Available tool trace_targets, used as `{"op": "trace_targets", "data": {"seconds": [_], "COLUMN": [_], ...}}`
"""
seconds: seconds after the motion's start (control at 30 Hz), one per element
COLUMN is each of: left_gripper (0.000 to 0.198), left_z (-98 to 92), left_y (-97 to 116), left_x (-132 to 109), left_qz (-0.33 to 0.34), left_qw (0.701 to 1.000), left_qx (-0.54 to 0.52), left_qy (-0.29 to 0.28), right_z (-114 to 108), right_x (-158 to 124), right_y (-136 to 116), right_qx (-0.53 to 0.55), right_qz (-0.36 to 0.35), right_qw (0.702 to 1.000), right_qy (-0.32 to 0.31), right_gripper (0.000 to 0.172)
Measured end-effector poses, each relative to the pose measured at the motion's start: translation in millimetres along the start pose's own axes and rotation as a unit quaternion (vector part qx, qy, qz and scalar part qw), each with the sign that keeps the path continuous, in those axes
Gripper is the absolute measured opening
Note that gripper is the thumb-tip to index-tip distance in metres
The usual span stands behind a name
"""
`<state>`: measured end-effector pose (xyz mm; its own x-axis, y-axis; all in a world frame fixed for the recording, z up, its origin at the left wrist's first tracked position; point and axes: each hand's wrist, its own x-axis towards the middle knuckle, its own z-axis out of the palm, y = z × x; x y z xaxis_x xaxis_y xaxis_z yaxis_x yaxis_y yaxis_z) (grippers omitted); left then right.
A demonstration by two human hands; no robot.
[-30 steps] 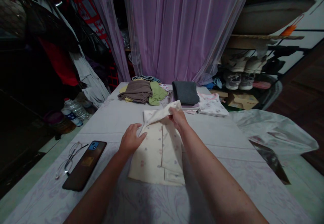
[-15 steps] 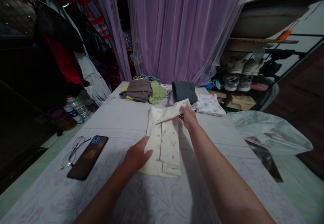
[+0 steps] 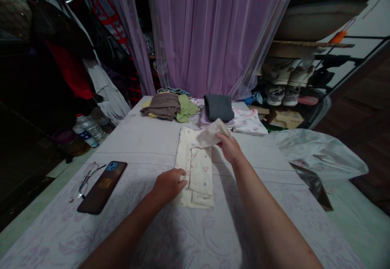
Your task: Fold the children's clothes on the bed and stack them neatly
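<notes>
Pale floral bedsheet [image 3: 195, 236] across the whole surface, sheer purple curtain [image 3: 213, 29] hanging beyond its far end. Near the middle, just short of the far piles, one cream garment [image 3: 198, 175] with small pink and blue print, lying flat, long and narrow, its sides folded inward and its far end turned up in a soft, creased flap. Right hand [image 3: 230, 148] pinching that flap between thumb and fingers, lifting it clear of the sheet. Left hand [image 3: 169, 184] loosely open, palm down, fingertips on the garment's left edge, no grip. Farther off, a brown cloth pile [image 3: 161, 106], green cloth [image 3: 185, 110], folded dark grey cloth [image 3: 217, 107] and a folded white printed garment [image 3: 248, 122]. Left of the hands, a phone [image 3: 102, 187] lying beside glasses [image 3: 85, 181]. Off the right edge, a clear plastic bag [image 3: 317, 155].
</notes>
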<state>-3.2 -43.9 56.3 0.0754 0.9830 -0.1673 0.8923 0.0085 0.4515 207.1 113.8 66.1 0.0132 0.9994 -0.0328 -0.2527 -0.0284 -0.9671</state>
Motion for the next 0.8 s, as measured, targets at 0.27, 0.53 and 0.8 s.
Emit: {"op": "trace_targets", "data": {"seconds": [0.27, 0.53, 0.8], "left_gripper": [0.032, 0.054, 0.049], "left_z": [2.4, -14.5, -19.9], "left_y": [-28, -35, -25], "left_x": [35, 69, 138], "left_qz": [-0.022, -0.093, 0.072], "left_qw": [0.948, 0.884, 0.994], "left_qx": [-0.309, -0.459, -0.022], "left_qy": [0.070, 0.011, 0.076], "right_z": [19, 22, 27], "right_x": [-71, -94, -102], "right_y": [32, 50, 47], "right_qx": [-0.206, -0.454, -0.524], "right_qz": [-0.148, -0.248, -0.250], "right_qw": [0.919, 0.786, 0.717], "right_qy": [-0.302, -0.338, -0.385], "right_gripper": [0.024, 0.044, 0.053]}}
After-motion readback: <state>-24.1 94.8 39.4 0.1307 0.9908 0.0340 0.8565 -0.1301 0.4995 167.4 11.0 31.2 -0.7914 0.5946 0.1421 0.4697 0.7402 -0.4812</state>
